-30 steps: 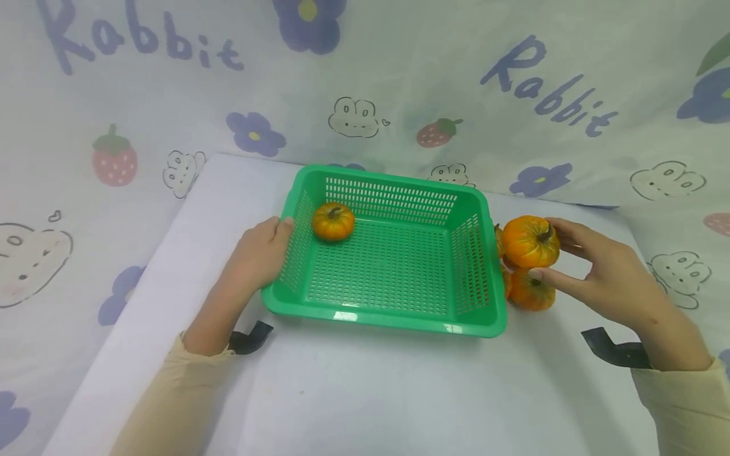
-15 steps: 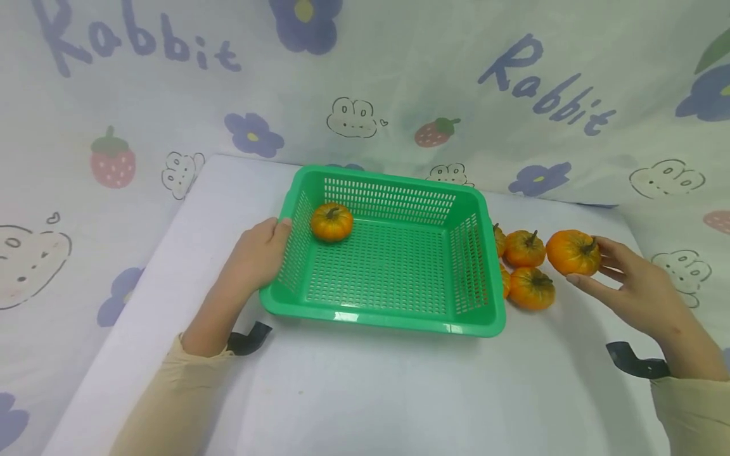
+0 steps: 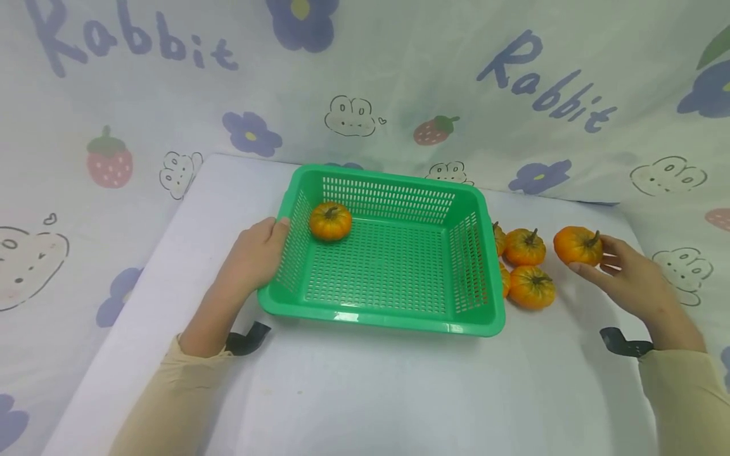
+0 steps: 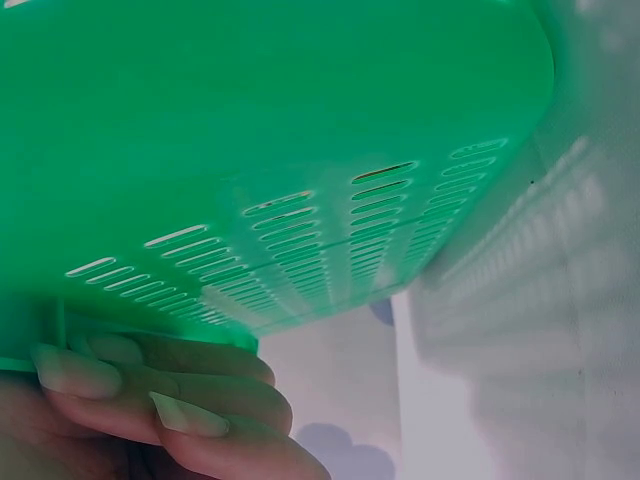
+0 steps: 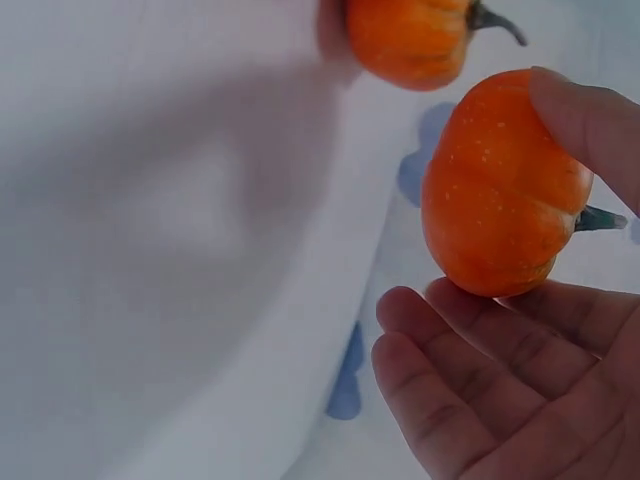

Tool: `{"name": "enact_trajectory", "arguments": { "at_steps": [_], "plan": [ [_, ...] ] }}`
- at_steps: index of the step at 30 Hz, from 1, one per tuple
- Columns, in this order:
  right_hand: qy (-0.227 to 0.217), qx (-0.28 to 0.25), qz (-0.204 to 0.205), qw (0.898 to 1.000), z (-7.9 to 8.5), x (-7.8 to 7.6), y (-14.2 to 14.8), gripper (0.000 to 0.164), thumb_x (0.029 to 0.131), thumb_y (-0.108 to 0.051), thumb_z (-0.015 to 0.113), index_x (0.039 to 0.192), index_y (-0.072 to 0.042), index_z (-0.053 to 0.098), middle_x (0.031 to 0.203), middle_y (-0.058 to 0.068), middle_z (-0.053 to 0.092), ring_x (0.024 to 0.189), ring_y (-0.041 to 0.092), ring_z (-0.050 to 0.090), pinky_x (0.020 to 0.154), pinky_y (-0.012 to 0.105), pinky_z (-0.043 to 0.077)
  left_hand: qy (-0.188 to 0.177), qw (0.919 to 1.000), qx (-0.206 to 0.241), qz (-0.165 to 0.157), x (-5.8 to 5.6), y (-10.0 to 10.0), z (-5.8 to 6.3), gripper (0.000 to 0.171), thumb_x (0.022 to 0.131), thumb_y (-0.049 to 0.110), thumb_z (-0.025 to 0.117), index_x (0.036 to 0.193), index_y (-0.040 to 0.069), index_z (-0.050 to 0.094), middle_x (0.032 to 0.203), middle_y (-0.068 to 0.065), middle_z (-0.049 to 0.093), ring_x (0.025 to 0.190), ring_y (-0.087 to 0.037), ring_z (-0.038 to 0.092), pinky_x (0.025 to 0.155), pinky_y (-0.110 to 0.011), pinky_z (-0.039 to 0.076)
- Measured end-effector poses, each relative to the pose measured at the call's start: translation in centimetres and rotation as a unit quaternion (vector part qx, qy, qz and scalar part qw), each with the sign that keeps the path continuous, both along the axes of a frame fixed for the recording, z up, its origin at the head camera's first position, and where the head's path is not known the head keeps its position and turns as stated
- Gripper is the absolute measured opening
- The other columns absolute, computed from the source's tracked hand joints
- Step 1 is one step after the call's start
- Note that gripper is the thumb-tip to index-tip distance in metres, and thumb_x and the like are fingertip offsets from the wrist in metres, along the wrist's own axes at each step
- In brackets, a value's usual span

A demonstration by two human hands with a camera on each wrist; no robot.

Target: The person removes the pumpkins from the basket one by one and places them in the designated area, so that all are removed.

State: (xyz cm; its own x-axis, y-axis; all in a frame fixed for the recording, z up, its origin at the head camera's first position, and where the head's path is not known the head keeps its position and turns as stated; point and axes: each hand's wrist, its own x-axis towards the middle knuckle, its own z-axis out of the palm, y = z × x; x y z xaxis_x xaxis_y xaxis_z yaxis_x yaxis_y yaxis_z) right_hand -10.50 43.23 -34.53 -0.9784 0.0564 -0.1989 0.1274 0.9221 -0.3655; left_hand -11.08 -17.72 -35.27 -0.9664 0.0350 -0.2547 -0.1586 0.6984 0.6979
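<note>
My left hand (image 3: 255, 255) grips the left rim of a green plastic basket (image 3: 376, 322); in the left wrist view its fingers (image 4: 190, 410) curl under that rim against the slotted wall. Inside the basket, at the back left, sits a small orange pumpkin (image 3: 330, 221). On the right side of the table, my right hand (image 3: 630, 278) holds another small pumpkin (image 3: 578, 246) between thumb and fingers. The right wrist view shows that pumpkin (image 5: 505, 190) with the thumb on one side and fingertips on the other, its stem towards the palm.
Several more pumpkins stand just right of the basket, among them a rear one (image 3: 525, 247) and a front one (image 3: 531, 287). The basket's right wall partly hides others. A white table (image 3: 365, 392) lies beneath, with a printed cloth (image 3: 388, 76) behind it.
The right hand has carried its pumpkin rightward, away from above the other pumpkins, uncovering the rear one. The left hand keeps its hold on the basket, which stays in place.
</note>
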Motion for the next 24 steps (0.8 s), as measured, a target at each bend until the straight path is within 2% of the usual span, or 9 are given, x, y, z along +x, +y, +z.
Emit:
{"name": "enact_trajectory", "arguments": {
  "at_steps": [9,24],
  "plan": [
    [-0.01,-0.015,-0.028,0.999,-2.5,-1.3,0.5,0.1,0.101,-0.059,0.06,0.158,0.012,0.02,0.149,0.043,0.036,0.129,0.061,0.042,0.097,0.074,0.043,0.002,1.0,0.0,0.003,0.0,0.0,-0.1,0.06,0.112,0.056,0.018,0.107,0.006,0.051,0.086,-0.014,0.054,0.072,-0.028,0.055,0.061,-0.037,0.05],
    [-0.053,-0.003,-0.048,0.997,-3.9,-1.9,-0.3,0.116,0.094,-0.074,0.058,0.158,0.013,0.015,0.145,0.045,0.037,0.128,0.064,0.038,0.098,0.077,0.039,0.002,1.0,0.007,0.004,0.1,0.1,0.0,0.06,0.112,0.055,0.019,0.109,0.005,0.052,0.085,-0.014,0.056,0.068,-0.026,0.057,0.057,-0.036,0.052]
  ]
}}
